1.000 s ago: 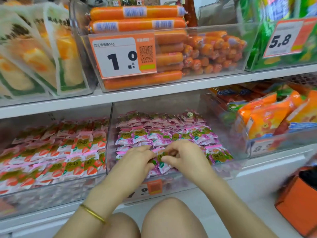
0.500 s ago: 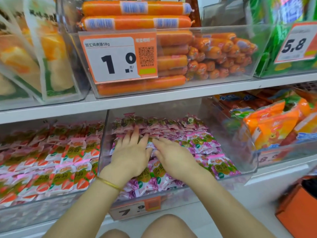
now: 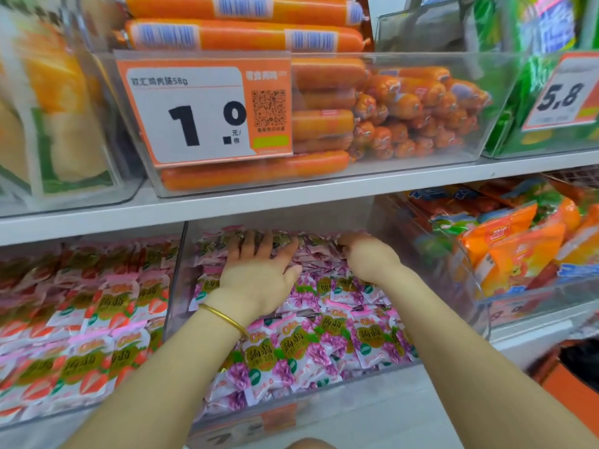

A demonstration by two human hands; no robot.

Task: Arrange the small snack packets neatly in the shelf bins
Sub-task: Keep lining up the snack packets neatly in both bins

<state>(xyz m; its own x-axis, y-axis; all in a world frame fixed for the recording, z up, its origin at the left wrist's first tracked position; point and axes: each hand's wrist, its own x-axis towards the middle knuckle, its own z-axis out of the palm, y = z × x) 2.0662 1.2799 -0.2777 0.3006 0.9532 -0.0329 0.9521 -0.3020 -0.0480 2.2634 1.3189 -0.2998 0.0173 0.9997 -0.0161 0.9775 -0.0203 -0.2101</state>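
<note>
Two hands work deep in the clear middle bin (image 3: 181,286) of purple packets (image 3: 275,361): the left hand (image 3: 259,273) pressing flat and open, the right hand (image 3: 366,257) curled onto the back row, where a hard shove risks toppling loose front packets.

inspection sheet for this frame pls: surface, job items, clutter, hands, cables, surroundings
Surface: white shelf above the lower row of clear bins.
Job's things: purple packets fill the middle bin; front rows lie flat, back rows look looser. Red packets lie in rows in the bin to the left.
Clutter: nothing seen.
Grippers: left hand lies flat, fingers spread, on the back packets; right hand curled over packets at the back, grasp cannot be told. Bracelet on the left wrist.
Cables: nothing seen.
Surroundings: sausages in the upper bin behind a price tag; orange bags in the right bin.
</note>
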